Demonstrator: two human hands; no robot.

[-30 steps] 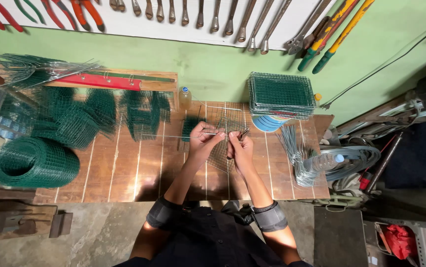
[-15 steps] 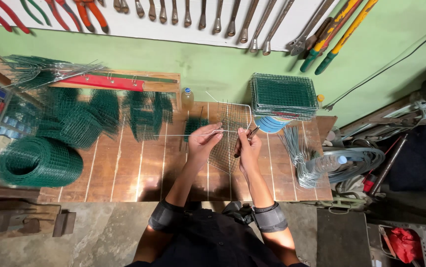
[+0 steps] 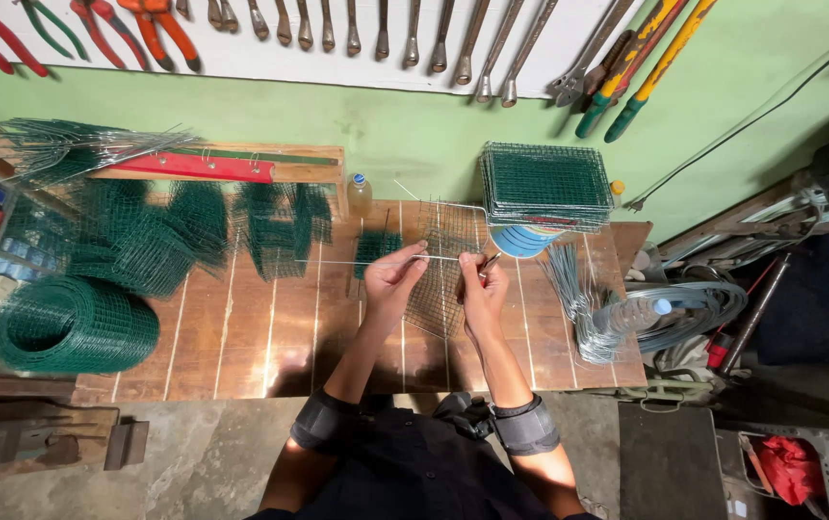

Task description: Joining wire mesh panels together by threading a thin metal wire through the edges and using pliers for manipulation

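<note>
From my remote seat, the wooden table (image 3: 241,347) filled most of the view, its back edge against the green wall (image 3: 414,135) and its near edge just ahead of the person's body. The widest bare stretch of planks lay left of the arms, between the forearms and the mesh roll; the right end was crowded almost to the edge.

A big roll of green wire mesh (image 3: 73,325) sat at the left front corner, with cut green mesh pieces (image 3: 159,236) heaped behind it. A squared stack of mesh panels (image 3: 544,185) stood at the back right, resting on a round blue container (image 3: 520,241). Bundled grey wires (image 3: 576,299) and a clear plastic bottle (image 3: 631,313) with a blue cap lay at the right edge. A small bottle (image 3: 360,195) of yellowish liquid with a blue cap stood near the back edge. A white board of hanging tools (image 3: 386,39) ran along the wall above.

At the table's middle, the bare wire grid (image 3: 439,279) was held tilted off the planks. My left hand (image 3: 395,277) was clenched around a long thin wire (image 3: 357,261) at the grid's left edge. My right hand (image 3: 480,289) gripped small pliers (image 3: 488,264) at the grid's upper right side.
</note>
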